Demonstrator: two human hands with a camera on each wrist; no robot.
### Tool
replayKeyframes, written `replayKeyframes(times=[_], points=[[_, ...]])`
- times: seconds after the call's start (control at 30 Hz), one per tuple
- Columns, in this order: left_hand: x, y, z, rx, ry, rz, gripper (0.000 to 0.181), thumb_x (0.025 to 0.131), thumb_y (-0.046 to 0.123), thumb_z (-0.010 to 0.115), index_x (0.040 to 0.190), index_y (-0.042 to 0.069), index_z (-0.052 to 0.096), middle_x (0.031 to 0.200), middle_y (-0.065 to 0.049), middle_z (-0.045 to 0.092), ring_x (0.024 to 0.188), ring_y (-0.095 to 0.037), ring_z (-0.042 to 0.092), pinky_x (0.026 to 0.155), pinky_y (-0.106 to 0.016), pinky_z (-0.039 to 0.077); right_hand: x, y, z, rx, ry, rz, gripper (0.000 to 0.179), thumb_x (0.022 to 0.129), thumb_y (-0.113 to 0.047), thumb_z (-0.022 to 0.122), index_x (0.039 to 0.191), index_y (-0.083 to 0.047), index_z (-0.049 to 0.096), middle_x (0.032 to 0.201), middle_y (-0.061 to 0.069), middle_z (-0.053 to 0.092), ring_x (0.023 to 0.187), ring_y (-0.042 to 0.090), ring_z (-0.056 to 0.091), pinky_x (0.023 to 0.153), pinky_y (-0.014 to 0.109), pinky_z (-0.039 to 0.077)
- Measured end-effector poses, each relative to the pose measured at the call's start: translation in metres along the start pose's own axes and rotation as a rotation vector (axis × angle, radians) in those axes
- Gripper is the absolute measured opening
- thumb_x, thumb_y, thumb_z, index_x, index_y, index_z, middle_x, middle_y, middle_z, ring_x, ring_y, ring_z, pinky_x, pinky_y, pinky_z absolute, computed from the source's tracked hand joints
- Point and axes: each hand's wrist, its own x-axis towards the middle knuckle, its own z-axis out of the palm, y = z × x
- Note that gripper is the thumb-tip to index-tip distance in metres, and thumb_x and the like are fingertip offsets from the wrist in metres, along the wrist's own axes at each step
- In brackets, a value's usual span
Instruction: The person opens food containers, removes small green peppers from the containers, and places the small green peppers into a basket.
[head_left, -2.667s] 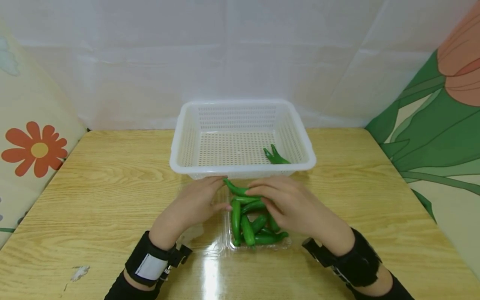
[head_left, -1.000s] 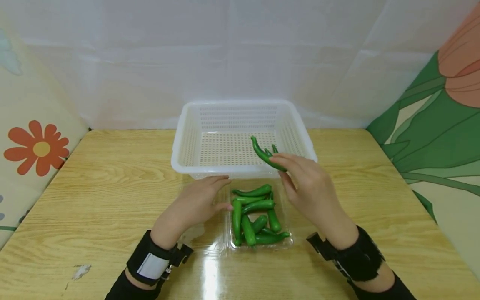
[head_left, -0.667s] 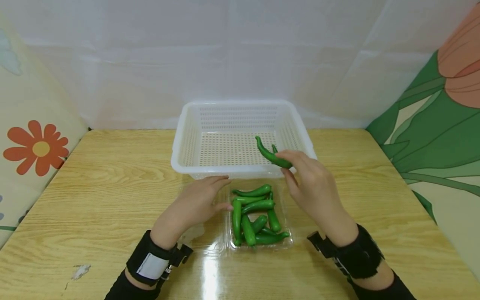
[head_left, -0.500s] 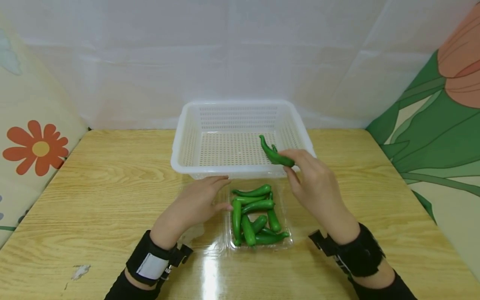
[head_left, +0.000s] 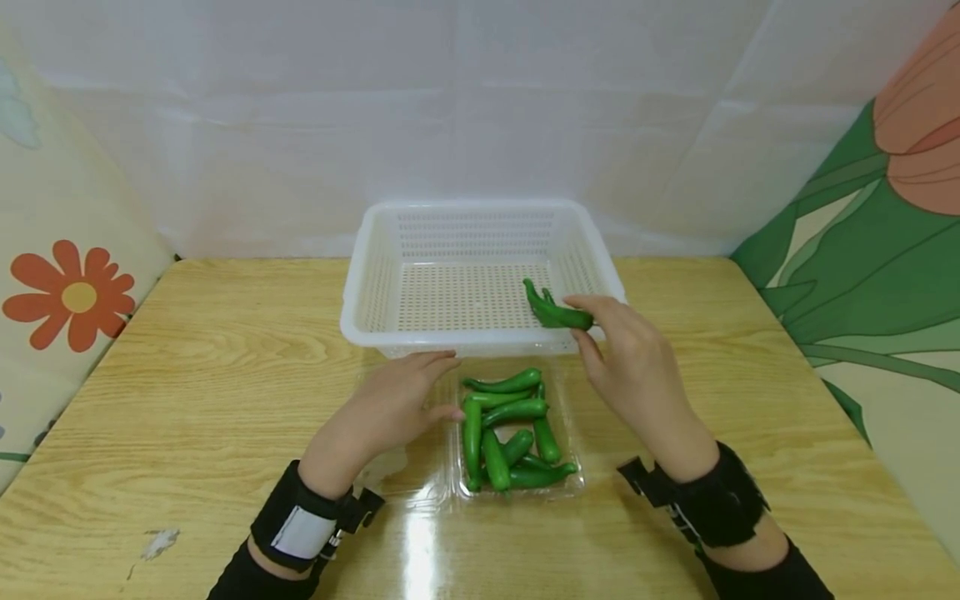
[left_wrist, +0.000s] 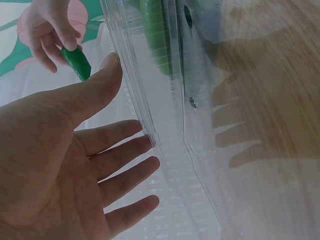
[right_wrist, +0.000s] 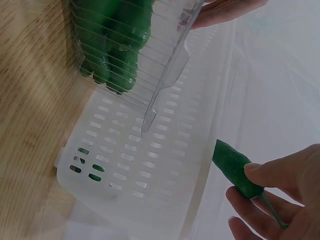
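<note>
A green chili pepper (head_left: 558,317) is pinched between the thumb and fingers of my right hand (head_left: 633,354), over the right front part of the white plastic basket (head_left: 480,339). Its stem shows in the right wrist view, where the pepper (right_wrist: 232,167) hangs at the basket rim. Other peppers lie in the basket beneath it, mostly hidden. My left hand (head_left: 401,400) has its fingers extended at the left edge of a clear plastic box (head_left: 566,492); in the left wrist view its fingertips touch or nearly touch the plastic. Several green peppers (head_left: 517,411) lie inside that box.
The box stands directly in front of the basket on a wooden table (head_left: 247,350). A clear lid (head_left: 412,479) lies flat to its left. A white sheet (head_left: 480,125) hangs behind, with flower-patterned cloth (head_left: 71,296) at both sides.
My right hand has lifted a pepper from the clear box, carried it over the basket, then shifted slightly right and lower with it. My left hand has stayed in place.
</note>
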Motion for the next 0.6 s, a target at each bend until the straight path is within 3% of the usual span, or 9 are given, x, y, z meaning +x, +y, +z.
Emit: replayKeyframes(times=[0.33, 0.6], points=[[-0.0003, -0.0006, 0.0003, 0.003, 0.003, 0.003, 0.073, 0.088, 0.046, 0.071, 0.146, 0.008, 0.048, 0.152, -0.007, 0.043, 0.138, -0.029, 0.042, 0.114, -0.045, 0.034, -0.0006, 0.0025, 0.0023, 0.032, -0.030, 0.058, 0.043, 0.082, 0.011, 0.074, 0.123, 0.003, 0.060, 0.116, 0.019, 0.065, 0.103, 0.034, 0.065, 0.084, 0.046, 0.058], [-0.0008, 0.0001, -0.0006, -0.001, -0.003, -0.001, 0.073, 0.088, 0.045, 0.071, 0.146, 0.008, 0.048, 0.152, -0.008, 0.043, 0.138, -0.029, 0.041, 0.115, -0.045, 0.033, -0.0006, 0.0033, 0.0033, 0.042, -0.038, 0.091, 0.040, 0.081, 0.008, 0.076, 0.119, 0.003, 0.062, 0.111, 0.018, 0.066, 0.095, 0.031, 0.066, 0.076, 0.046, 0.059]])
